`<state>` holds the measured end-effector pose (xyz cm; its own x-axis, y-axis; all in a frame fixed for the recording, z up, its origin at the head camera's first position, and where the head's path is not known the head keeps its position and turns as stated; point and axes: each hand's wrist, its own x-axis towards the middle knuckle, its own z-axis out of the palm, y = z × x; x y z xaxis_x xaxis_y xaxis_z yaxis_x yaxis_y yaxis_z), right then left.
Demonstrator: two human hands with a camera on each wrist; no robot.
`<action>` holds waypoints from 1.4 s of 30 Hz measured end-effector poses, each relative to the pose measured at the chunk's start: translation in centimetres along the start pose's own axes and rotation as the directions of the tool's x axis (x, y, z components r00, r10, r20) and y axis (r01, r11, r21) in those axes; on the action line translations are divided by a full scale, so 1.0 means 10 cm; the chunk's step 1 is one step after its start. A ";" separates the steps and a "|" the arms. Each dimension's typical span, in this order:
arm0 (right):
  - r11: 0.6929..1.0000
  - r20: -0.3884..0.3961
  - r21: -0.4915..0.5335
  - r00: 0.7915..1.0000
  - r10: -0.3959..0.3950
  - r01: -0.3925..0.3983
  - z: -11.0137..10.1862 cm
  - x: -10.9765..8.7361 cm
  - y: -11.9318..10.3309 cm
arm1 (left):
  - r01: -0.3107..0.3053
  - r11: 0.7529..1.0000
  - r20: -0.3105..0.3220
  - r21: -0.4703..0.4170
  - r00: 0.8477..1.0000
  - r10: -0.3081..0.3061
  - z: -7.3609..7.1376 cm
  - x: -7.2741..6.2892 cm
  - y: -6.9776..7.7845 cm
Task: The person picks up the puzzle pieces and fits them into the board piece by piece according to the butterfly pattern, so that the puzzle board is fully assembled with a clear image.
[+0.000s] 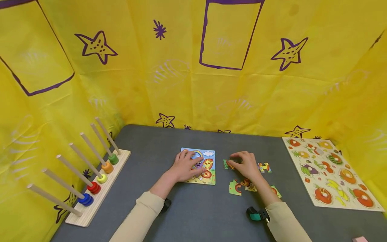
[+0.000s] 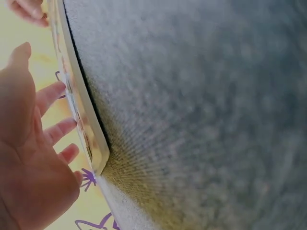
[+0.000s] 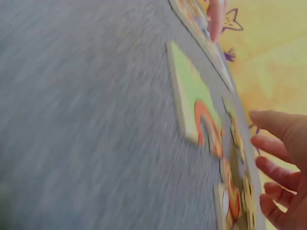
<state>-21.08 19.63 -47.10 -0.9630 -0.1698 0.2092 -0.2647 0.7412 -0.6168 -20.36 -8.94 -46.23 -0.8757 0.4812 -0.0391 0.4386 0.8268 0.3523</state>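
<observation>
My left hand [image 1: 188, 166] lies with spread fingers over a small picture puzzle board [image 1: 209, 154] showing a butterfly and a rainbow. In the left wrist view its fingertips touch the board's face beside the edge [image 2: 91, 124]. To the right, my right hand [image 1: 247, 165] hovers low among loose puzzle pieces, its fingertips by a green and orange piece [image 1: 225, 164]. Nothing shows between the right fingers [image 3: 273, 167] in the right wrist view. Nearer me lie a green piece with a red arc [image 1: 233, 189], a brownish piece [image 1: 251, 187] and another green piece [image 1: 276, 191], partly behind my forearm.
At the left stands a wooden peg rack [image 1: 107, 178] with coloured rings on upright rods. A fruit puzzle board [image 1: 308, 181] lies at the right. One more piece [image 1: 266, 167] sits beyond my right wrist. Yellow cloth [image 1: 181, 94] surrounds the grey table [image 1: 199, 215].
</observation>
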 end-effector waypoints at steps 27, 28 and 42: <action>0.992 -0.057 0.114 0.997 -0.042 0.049 0.04 -0.18 -0.02 | 0.036 0.938 -0.007 -0.344 0.999 -0.041 0.05 -0.63 -0.33; 0.988 -0.064 0.145 0.997 -0.035 0.044 0.05 -0.18 -0.05 | 0.040 0.938 -0.006 -0.344 0.999 -0.044 0.05 -0.63 -0.34; 0.845 0.176 0.513 0.982 0.066 -0.149 0.50 0.00 -0.69 | 0.031 0.933 -0.005 -0.359 0.999 -0.035 0.05 -0.62 -0.33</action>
<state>-19.55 11.27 -46.67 -0.9723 -0.2317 0.0312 -0.1061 0.3184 -0.9420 -16.24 -14.54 -47.61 -0.8914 0.4507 -0.0470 0.3094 0.6812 0.6634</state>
